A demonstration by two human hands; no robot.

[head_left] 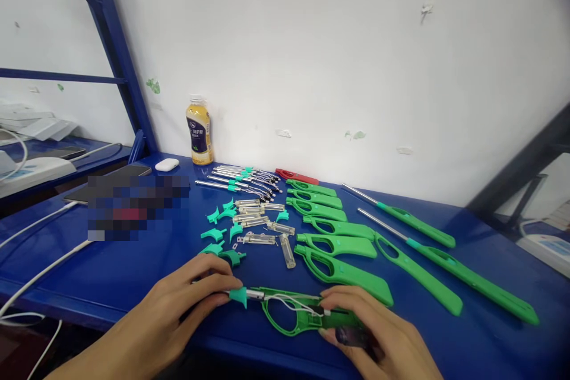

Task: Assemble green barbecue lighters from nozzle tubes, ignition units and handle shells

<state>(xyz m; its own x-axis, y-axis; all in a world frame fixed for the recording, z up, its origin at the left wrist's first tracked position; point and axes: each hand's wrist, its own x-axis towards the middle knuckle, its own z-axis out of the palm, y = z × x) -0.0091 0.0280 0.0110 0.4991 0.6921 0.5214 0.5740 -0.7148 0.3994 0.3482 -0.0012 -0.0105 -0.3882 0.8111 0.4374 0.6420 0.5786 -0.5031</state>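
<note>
Near the table's front edge lies an open green lighter shell [297, 325] with a loop handle. My left hand [196, 294] pinches a metal tube [255, 294] with a teal collar [239, 296] at the shell's left end. White wires [285, 303] run from the tube across the shell to a small black part [317, 310]. My right hand [374, 326] grips the shell's right part, thumb below and fingers above. A dark rounded object [350, 336] shows beneath its fingers, too unclear to name.
Beyond my hands lie teal triggers [214, 234], clear lighter tanks [287, 251], metal tubes with wires [218, 186], green shells [356, 278] and a red one [297, 176]. Two assembled lighters [472, 276] lie right. A yellow bottle [199, 133] stands by the wall.
</note>
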